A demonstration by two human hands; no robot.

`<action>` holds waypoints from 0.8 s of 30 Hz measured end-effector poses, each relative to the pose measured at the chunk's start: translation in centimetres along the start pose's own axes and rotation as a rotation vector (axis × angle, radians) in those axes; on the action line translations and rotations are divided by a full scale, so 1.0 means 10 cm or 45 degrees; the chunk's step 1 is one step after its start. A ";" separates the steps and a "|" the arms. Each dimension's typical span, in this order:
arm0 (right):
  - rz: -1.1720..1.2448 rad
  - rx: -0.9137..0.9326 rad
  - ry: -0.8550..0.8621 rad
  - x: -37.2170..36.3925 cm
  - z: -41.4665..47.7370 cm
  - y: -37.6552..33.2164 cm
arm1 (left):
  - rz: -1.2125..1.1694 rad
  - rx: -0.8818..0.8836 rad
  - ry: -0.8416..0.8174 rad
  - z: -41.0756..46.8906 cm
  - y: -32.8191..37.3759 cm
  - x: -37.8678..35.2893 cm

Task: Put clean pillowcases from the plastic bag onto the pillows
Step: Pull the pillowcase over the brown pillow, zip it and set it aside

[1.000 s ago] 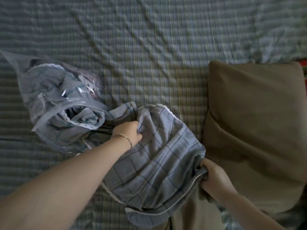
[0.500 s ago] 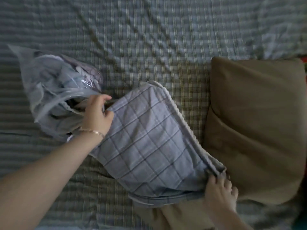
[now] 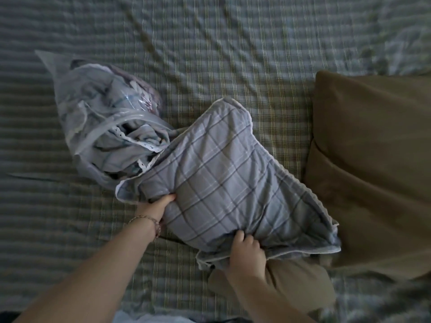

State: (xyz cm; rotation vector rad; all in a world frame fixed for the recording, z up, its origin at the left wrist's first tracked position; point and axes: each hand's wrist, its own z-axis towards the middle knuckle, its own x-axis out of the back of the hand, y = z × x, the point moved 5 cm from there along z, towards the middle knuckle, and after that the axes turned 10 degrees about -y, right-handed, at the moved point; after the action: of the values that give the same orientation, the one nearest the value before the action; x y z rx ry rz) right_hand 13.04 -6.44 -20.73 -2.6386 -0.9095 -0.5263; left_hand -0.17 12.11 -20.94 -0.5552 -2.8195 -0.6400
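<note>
— Pillowcase [image 3: 221, 183] position?
— On the bed [image 3: 233, 43], middle, drawn over a brown pillow [image 3: 291, 290] whose near end pokes out. The bag [image 3: 100, 108], with more linen inside, touches its far-left side.
— Grip?
— Left hand [image 3: 155, 207] grips a fold at its left edge; right hand [image 3: 245, 252] pinches the near hem. Second pillow [image 3: 373, 171] lies right.

— Bright or dim?
— Dim, grey-blue, flat. Lightest on the bed sheet [image 3: 396, 38] far up and right of the pillowcase [image 3: 221, 178]; darkest below it, at the frame's bottom corners.
— Shadows, glare?
— Soft shadow only, under the pillowcase's near edge. Small glints on the plastic bag [image 3: 100, 106] left of it.
— Sharp?
— Soft everywhere, smeared and bowed toward the edges.
</note>
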 end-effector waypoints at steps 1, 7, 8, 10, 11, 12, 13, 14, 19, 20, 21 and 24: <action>0.042 0.053 0.015 0.08 0.00 0.02 | 0.043 -0.047 0.026 -0.09 0.07 0.00; 0.082 0.274 -0.213 0.78 -0.54 0.22 | 0.247 -0.402 0.102 -1.15 0.80 -0.09; 0.151 0.367 -0.265 0.90 -0.68 0.17 | 0.282 -0.456 0.153 -1.41 0.98 -0.05; 0.439 0.513 -0.474 1.01 -0.88 0.05 | 0.386 -0.565 0.257 -1.83 1.35 0.02; 0.623 0.535 -0.610 1.03 -0.99 0.01 | 0.470 -0.605 0.293 -2.04 1.52 0.02; 0.811 0.523 -0.738 1.05 -1.08 -0.01 | 0.565 -0.636 0.265 -2.20 1.64 -0.08; 0.927 0.478 -0.814 1.04 -1.12 0.03 | 0.633 -0.690 0.203 -2.35 1.73 -0.24; 0.966 0.411 -0.827 1.00 -1.10 0.14 | 0.640 -0.745 0.102 -2.46 1.77 -0.44; 0.395 0.093 -0.480 1.02 -0.68 1.27 | 0.516 -0.370 -0.978 -2.71 1.23 -1.82; 0.210 -0.017 -0.386 1.04 -0.60 1.52 | 0.612 -0.401 -0.987 -2.60 1.12 -1.95; 0.060 -0.141 -0.304 1.09 -0.59 1.72 | 0.701 -0.483 -0.909 -2.48 1.07 -1.99; 0.144 -0.336 0.103 1.45 -0.60 1.96 | 0.990 -0.718 -0.480 -1.80 1.00 -1.82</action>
State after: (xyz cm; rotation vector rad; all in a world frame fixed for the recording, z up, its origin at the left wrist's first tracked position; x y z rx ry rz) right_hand 34.67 -15.92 -12.33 -2.8564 -0.7042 -0.7653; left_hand 22.35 6.67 -6.08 -1.9004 -2.3421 -1.2211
